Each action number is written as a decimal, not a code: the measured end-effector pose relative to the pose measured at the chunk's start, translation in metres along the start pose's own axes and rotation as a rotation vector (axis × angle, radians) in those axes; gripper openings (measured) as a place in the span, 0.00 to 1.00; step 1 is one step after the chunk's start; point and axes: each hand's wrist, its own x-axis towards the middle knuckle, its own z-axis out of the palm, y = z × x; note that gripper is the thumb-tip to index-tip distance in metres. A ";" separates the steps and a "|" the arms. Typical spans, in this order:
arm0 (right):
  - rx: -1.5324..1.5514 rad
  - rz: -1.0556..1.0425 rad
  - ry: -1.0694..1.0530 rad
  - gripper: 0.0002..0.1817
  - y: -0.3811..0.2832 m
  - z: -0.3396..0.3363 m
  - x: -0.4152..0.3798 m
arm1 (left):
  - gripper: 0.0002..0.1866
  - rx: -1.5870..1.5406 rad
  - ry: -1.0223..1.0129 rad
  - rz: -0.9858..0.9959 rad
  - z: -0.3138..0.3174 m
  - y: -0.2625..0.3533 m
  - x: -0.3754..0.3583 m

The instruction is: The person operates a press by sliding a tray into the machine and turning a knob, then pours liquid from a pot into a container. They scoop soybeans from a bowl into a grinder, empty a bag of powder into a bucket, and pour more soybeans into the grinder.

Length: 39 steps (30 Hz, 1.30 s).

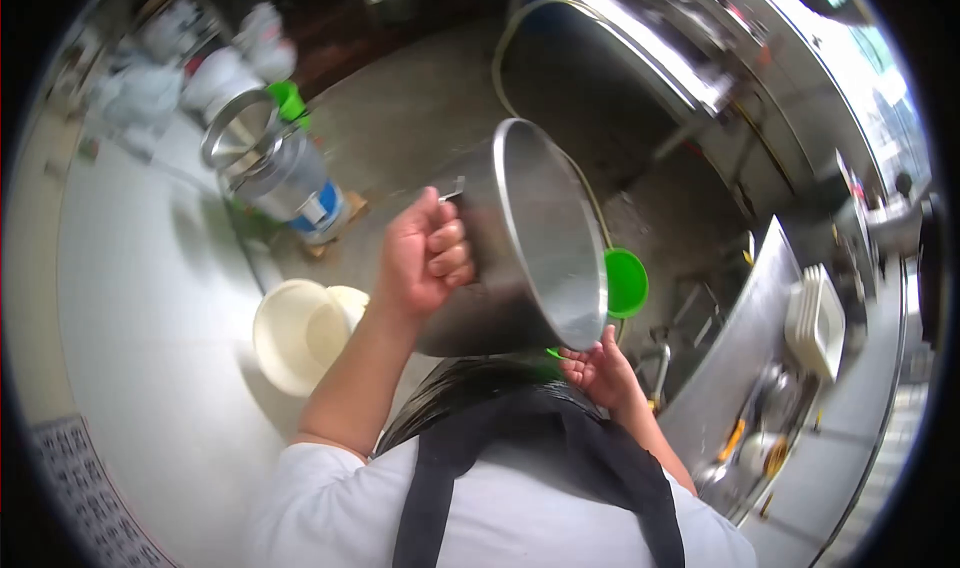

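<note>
A large stainless steel pot is held up in front of me, tipped on its side with its mouth facing right. My left hand is closed in a fist around the pot's side handle. Beneath the pot's lower rim, my right hand is palm up with its fingers apart, the fingertips right at the rim. A bit of bright green shows beside those fingers, mostly hidden by the pot.
White buckets stand at the left by a white wall. Beyond them are a tall metal container and plastic bags. A green bucket is behind the pot, near a hose. White trays line the right-hand counter.
</note>
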 end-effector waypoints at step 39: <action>-1.596 0.082 0.090 0.43 0.143 0.174 0.865 | 0.09 1.279 0.870 -0.782 -0.370 -0.324 -0.190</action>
